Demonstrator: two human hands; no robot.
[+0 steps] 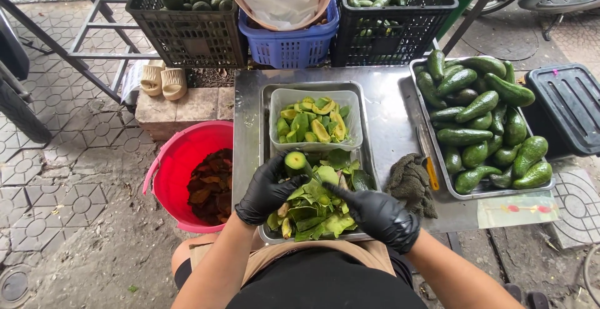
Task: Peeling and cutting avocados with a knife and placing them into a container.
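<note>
Mid-peel, by the look of it — left hand (267, 189) in a black glove, closed round an avocado (296, 161) with its cut end facing up, held over the near end of the steel tray (265, 135). Right hand (376, 214), gloved too, fingers curled low over the heap of green peelings (314, 208); whether gripping a blade or a strip of skin, cannot tell. Just beyond the heap, in the same tray, a clear plastic tub (315, 120) part-filled with peeled yellow-green pieces. Further right on the steel table (390, 118), a second tray (484, 189) piled with whole avocados, with a dark cloth (409, 183) and a yellow-handled knife (429, 159) between the two trays. Left of the table on the ground, a red bucket (181, 159) of brown scraps. Next move, judged from this: a steady turn of the fruit in the left hand — skin to the heap, flesh to the tub
</note>
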